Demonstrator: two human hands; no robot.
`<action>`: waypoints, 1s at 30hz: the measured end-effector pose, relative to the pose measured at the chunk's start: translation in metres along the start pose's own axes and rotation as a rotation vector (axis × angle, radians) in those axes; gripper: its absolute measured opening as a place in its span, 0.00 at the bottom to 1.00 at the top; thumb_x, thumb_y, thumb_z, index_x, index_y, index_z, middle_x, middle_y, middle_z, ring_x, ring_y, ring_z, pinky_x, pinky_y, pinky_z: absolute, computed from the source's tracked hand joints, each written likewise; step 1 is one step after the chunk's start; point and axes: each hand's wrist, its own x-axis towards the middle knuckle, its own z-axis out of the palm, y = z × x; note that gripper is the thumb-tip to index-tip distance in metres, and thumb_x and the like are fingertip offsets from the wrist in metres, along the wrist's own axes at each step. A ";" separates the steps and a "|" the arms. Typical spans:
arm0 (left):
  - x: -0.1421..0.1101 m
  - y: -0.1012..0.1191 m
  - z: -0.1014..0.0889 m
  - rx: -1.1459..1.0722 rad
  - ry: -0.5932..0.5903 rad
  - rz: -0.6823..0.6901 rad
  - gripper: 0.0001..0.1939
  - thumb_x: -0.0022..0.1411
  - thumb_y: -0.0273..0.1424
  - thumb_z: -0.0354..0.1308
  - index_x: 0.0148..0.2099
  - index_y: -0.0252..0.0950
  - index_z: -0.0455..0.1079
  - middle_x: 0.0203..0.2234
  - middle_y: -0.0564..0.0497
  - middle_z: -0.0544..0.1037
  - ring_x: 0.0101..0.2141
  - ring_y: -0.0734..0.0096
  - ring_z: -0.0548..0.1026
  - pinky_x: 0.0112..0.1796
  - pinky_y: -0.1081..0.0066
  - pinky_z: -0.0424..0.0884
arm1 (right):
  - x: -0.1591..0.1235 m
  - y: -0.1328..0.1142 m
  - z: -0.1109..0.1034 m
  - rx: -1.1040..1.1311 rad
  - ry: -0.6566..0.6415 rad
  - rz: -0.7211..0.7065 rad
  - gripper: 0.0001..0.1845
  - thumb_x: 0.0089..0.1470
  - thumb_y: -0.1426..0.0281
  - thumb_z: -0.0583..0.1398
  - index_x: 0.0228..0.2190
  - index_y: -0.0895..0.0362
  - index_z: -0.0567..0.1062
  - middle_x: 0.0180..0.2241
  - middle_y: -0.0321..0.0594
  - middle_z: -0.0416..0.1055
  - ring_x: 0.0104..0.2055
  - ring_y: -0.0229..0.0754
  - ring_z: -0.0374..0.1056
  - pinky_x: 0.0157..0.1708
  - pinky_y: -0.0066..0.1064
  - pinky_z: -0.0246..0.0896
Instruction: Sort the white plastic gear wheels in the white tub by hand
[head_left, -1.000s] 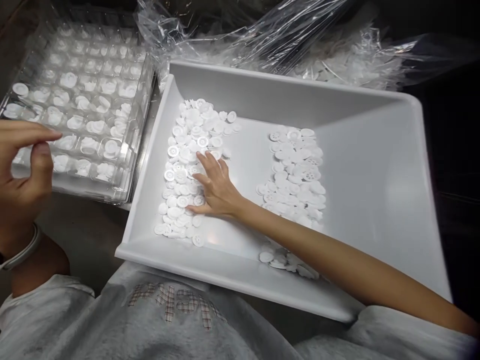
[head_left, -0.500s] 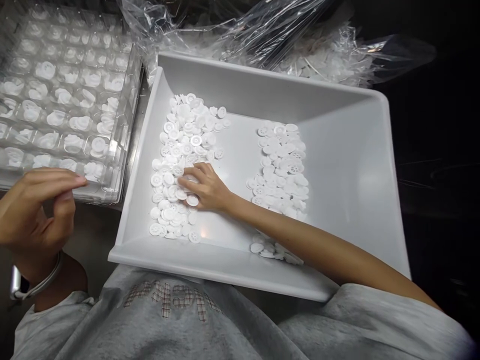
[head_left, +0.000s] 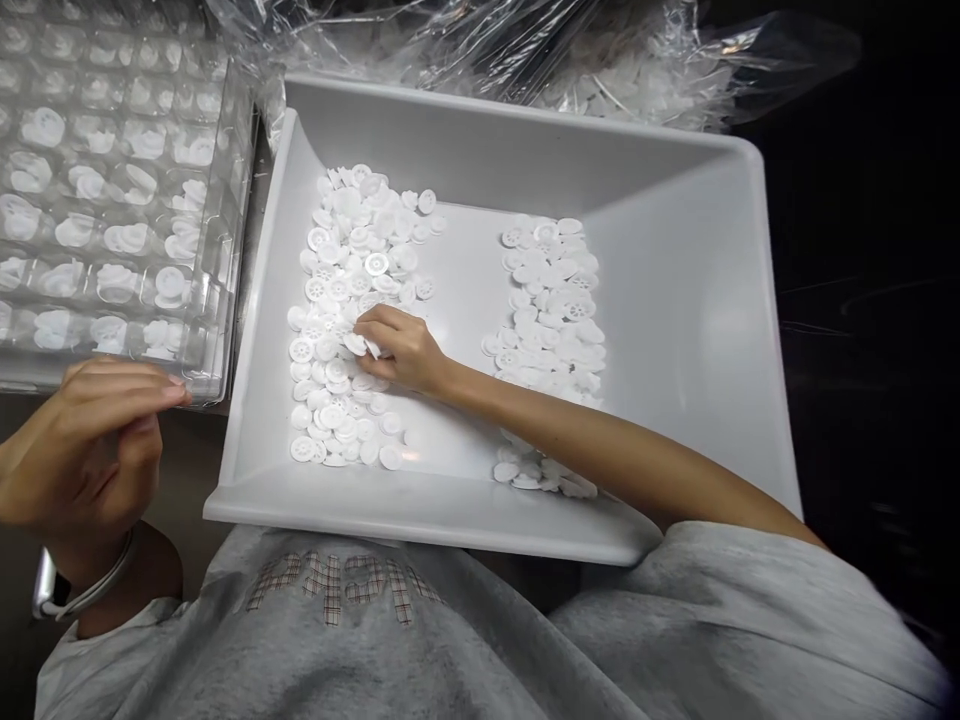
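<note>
In the head view, my right hand (head_left: 401, 350) is inside the grey tray, its fingers closed around a few small white plastic discs (head_left: 365, 345). It is over the left heap of discs (head_left: 330, 380), some of which have holes like small wheels. A second heap of discs (head_left: 551, 350) lies in the middle of the tray, partly covered by my right forearm. My left hand (head_left: 97, 450) hovers left of the tray, by the near edge of the clear compartment tray (head_left: 214, 330). Its fingers are stretched out side by side with the thumb below them, and nothing shows in it.
The grey tray (head_left: 690, 300) is right in front of my body, with high walls. To its left, the compartment tray has white pieces in its pockets. Behind, a clear plastic bag (head_left: 645, 75) with whitish pieces lies along the far wall.
My right hand has drawn its fingers together around several discs and lifted them slightly. The whole scene has shifted a little left and up. My left hand keeps nearly the same pose.
</note>
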 end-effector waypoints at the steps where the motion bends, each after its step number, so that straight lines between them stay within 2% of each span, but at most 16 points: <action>1: 0.001 0.007 0.000 0.009 -0.024 0.027 0.28 0.50 0.31 0.58 0.42 0.80 0.74 0.28 0.67 0.82 0.33 0.59 0.81 0.38 0.51 0.76 | 0.001 0.000 0.000 0.016 0.011 0.015 0.16 0.65 0.60 0.60 0.46 0.59 0.73 0.43 0.41 0.72 0.41 0.38 0.71 0.40 0.34 0.72; 4: 0.012 0.033 0.006 0.022 -0.311 0.163 0.30 0.58 0.32 0.54 0.53 0.80 0.69 0.31 0.64 0.83 0.35 0.56 0.82 0.40 0.48 0.76 | 0.004 -0.002 -0.001 0.061 0.053 0.061 0.16 0.65 0.59 0.60 0.45 0.59 0.73 0.42 0.41 0.72 0.39 0.38 0.70 0.39 0.34 0.72; 6: 0.020 0.053 0.022 0.017 -0.549 0.439 0.27 0.63 0.32 0.52 0.58 0.68 0.70 0.36 0.60 0.84 0.37 0.58 0.82 0.40 0.51 0.76 | 0.007 -0.004 0.000 0.089 0.095 0.098 0.16 0.65 0.59 0.60 0.45 0.59 0.73 0.42 0.41 0.72 0.40 0.38 0.71 0.40 0.35 0.72; 8: 0.025 0.071 0.050 0.026 -0.746 0.736 0.19 0.66 0.26 0.48 0.47 0.50 0.77 0.35 0.51 0.84 0.34 0.62 0.80 0.36 0.57 0.75 | 0.013 -0.005 0.001 0.115 0.142 0.143 0.16 0.65 0.59 0.60 0.45 0.60 0.74 0.42 0.41 0.73 0.40 0.38 0.71 0.41 0.36 0.72; 9: 0.024 0.079 0.067 0.064 -0.862 0.827 0.17 0.65 0.23 0.48 0.42 0.46 0.76 0.36 0.48 0.83 0.33 0.63 0.79 0.34 0.59 0.74 | 0.016 -0.006 0.002 0.127 0.165 0.168 0.16 0.65 0.59 0.60 0.45 0.60 0.74 0.42 0.41 0.73 0.40 0.38 0.71 0.41 0.36 0.72; 10: 0.021 0.084 0.086 0.098 -0.979 0.850 0.15 0.63 0.21 0.50 0.40 0.43 0.75 0.38 0.45 0.82 0.34 0.63 0.78 0.34 0.60 0.73 | 0.019 -0.007 0.002 0.138 0.185 0.194 0.16 0.65 0.59 0.60 0.45 0.60 0.74 0.42 0.41 0.73 0.40 0.38 0.71 0.42 0.36 0.72; 12: 0.012 0.088 0.124 0.133 -1.045 0.851 0.10 0.61 0.21 0.54 0.39 0.41 0.74 0.36 0.44 0.79 0.37 0.62 0.77 0.34 0.62 0.72 | 0.026 -0.008 0.002 0.155 0.216 0.245 0.16 0.65 0.59 0.60 0.45 0.59 0.74 0.42 0.41 0.73 0.40 0.38 0.71 0.42 0.36 0.72; 15: -0.005 0.079 0.162 0.212 -1.132 0.795 0.04 0.66 0.27 0.57 0.42 0.35 0.73 0.38 0.48 0.78 0.40 0.70 0.76 0.40 0.66 0.75 | 0.032 -0.010 -0.004 0.169 0.243 0.308 0.17 0.65 0.59 0.59 0.45 0.60 0.74 0.42 0.41 0.73 0.40 0.39 0.71 0.42 0.36 0.72; 17: -0.013 0.070 0.172 0.247 -1.176 0.728 0.08 0.69 0.34 0.58 0.44 0.35 0.73 0.41 0.48 0.78 0.41 0.72 0.76 0.43 0.66 0.76 | 0.032 -0.013 -0.010 0.177 0.243 0.331 0.17 0.65 0.59 0.59 0.45 0.60 0.74 0.42 0.41 0.73 0.40 0.38 0.71 0.42 0.36 0.72; 19: -0.014 0.062 0.172 0.252 -1.215 0.658 0.09 0.69 0.35 0.58 0.44 0.35 0.73 0.41 0.48 0.78 0.42 0.72 0.77 0.44 0.65 0.77 | 0.030 -0.015 -0.018 0.189 0.238 0.348 0.17 0.65 0.58 0.60 0.45 0.60 0.74 0.41 0.41 0.73 0.40 0.38 0.71 0.42 0.36 0.72; 22: -0.005 0.059 0.161 0.179 -1.266 0.552 0.08 0.68 0.33 0.59 0.42 0.32 0.73 0.38 0.50 0.78 0.42 0.70 0.77 0.46 0.62 0.77 | 0.025 -0.019 -0.028 0.224 0.249 0.384 0.17 0.65 0.58 0.60 0.44 0.60 0.74 0.40 0.40 0.73 0.39 0.38 0.71 0.41 0.35 0.72; 24: 0.007 0.063 0.149 0.092 -1.284 0.455 0.05 0.66 0.26 0.57 0.36 0.31 0.73 0.34 0.49 0.78 0.41 0.67 0.78 0.47 0.58 0.76 | 0.023 -0.023 -0.036 0.259 0.280 0.411 0.17 0.65 0.58 0.60 0.43 0.60 0.74 0.39 0.39 0.73 0.38 0.37 0.71 0.39 0.34 0.72; 26: 0.017 0.069 0.134 -0.010 -1.274 0.322 0.09 0.65 0.23 0.54 0.33 0.32 0.73 0.33 0.46 0.79 0.39 0.62 0.78 0.46 0.55 0.76 | 0.025 -0.029 -0.048 0.300 0.328 0.432 0.17 0.65 0.58 0.60 0.42 0.60 0.74 0.37 0.38 0.73 0.36 0.36 0.70 0.37 0.33 0.72; 27: 0.021 0.072 0.124 -0.072 -1.257 0.237 0.09 0.66 0.25 0.53 0.35 0.33 0.74 0.35 0.44 0.79 0.39 0.60 0.79 0.45 0.55 0.76 | 0.026 -0.034 -0.056 0.323 0.355 0.436 0.17 0.65 0.58 0.60 0.41 0.60 0.74 0.35 0.37 0.72 0.34 0.35 0.69 0.36 0.32 0.71; 29: 0.024 0.082 0.105 -0.206 -1.172 0.036 0.14 0.71 0.34 0.49 0.51 0.39 0.73 0.45 0.44 0.80 0.44 0.60 0.80 0.45 0.59 0.78 | 0.032 -0.048 -0.075 0.369 0.410 0.424 0.17 0.66 0.58 0.59 0.36 0.61 0.73 0.30 0.34 0.70 0.30 0.33 0.67 0.32 0.29 0.69; 30: 0.022 0.088 0.096 -0.334 -1.077 -0.141 0.16 0.72 0.38 0.46 0.54 0.42 0.70 0.49 0.44 0.79 0.46 0.62 0.81 0.45 0.62 0.79 | 0.035 -0.056 -0.085 0.392 0.436 0.406 0.18 0.66 0.58 0.59 0.33 0.60 0.72 0.28 0.33 0.68 0.28 0.32 0.66 0.31 0.28 0.67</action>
